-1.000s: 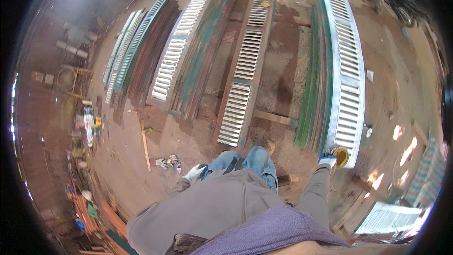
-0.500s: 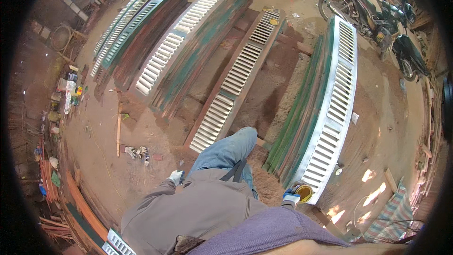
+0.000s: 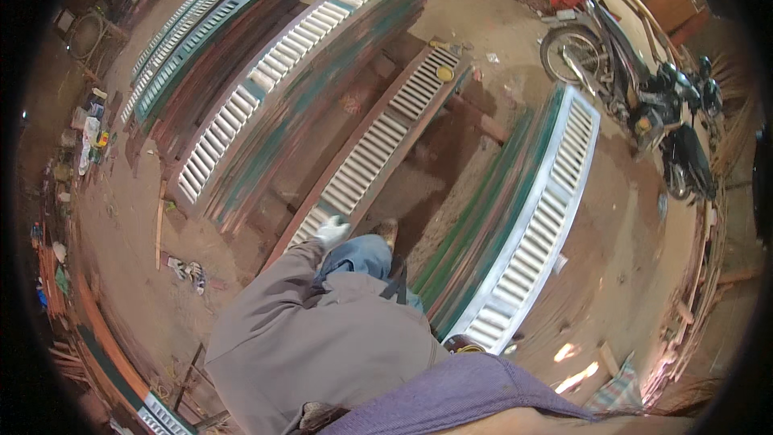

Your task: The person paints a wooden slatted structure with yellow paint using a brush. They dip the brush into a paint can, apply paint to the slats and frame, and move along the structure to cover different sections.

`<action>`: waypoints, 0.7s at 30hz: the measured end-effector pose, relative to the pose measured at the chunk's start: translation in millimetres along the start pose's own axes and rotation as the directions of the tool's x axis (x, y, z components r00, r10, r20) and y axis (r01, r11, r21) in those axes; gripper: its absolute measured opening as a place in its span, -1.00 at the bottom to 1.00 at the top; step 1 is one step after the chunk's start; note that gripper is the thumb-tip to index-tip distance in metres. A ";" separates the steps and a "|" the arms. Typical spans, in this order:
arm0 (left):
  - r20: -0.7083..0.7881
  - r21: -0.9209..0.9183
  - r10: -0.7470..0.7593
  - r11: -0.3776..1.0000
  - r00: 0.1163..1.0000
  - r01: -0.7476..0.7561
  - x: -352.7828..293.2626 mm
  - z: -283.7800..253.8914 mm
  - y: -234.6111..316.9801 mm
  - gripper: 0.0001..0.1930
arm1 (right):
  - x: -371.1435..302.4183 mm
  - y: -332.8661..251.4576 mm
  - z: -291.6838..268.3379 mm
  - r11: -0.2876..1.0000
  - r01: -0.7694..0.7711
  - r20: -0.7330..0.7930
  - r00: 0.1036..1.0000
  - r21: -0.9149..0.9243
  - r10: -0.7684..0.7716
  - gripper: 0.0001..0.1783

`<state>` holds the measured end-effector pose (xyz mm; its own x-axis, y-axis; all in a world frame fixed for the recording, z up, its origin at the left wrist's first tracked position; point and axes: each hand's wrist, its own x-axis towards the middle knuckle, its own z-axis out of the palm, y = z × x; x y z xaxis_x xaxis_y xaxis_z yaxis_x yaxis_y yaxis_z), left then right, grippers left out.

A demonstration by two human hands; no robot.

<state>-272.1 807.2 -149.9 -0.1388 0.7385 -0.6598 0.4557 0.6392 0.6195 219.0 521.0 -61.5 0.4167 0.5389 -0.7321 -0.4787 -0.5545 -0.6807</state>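
My left hand (image 3: 332,233), in a white glove, reaches forward over the near part of the middle louvred panel (image 3: 364,155). Its fingers look loosely apart with nothing visible in them; whether it touches the slats I cannot tell. This panel has pale slats in a brown frame, and a round yellow lid or dish (image 3: 444,74) rests near its far end. Low by my right side, a can (image 3: 469,347) with a yellowish rim shows only in part. My right hand at the can is mostly hidden by my clothing. Beside it lies a white-framed louvred panel (image 3: 538,217) on a green and brown stack.
More stacked louvred panels (image 3: 294,44) lie to the left, with another stack (image 3: 217,28) beyond. Two parked motorbikes (image 3: 592,52) stand at the far right. Work gloves (image 3: 192,272) and a thin wooden stick (image 3: 159,225) are on the dirt floor at left.
My left hand has moved forward and right, from beside my leg to over the middle panel. My body has turned, and the can has slipped mostly behind my clothing.
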 end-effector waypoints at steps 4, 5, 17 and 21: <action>0.475 -0.156 0.333 0.943 0.815 -0.295 26.0 38.9 211.3 -0.15 | 73.6 -95.3 65.2 0.995 -0.055 -0.055 0.997 -0.079 0.051 -0.54; 0.545 -0.192 0.326 0.945 0.773 -0.263 36.5 56.6 236.8 -0.09 | 104.9 -118.3 90.1 0.992 -0.101 -0.083 0.992 -0.070 0.095 -0.51; 0.422 -0.419 0.359 0.892 0.832 -0.173 195.0 109.0 477.7 0.11 | 344.5 -421.5 392.4 0.563 0.627 0.637 0.740 -0.538 -0.215 -0.60; 0.121 -0.705 0.343 0.691 0.932 -0.163 266.1 89.7 469.7 -0.01 | 373.0 -493.9 538.2 0.683 0.528 0.814 0.554 -0.505 0.173 -0.55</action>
<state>-16.2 1284.7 -72.6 0.1332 0.8812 -0.4535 -0.2824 0.4724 0.8349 194.9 1337.2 16.2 -0.4809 0.7190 -0.5018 0.2836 -0.4139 -0.8650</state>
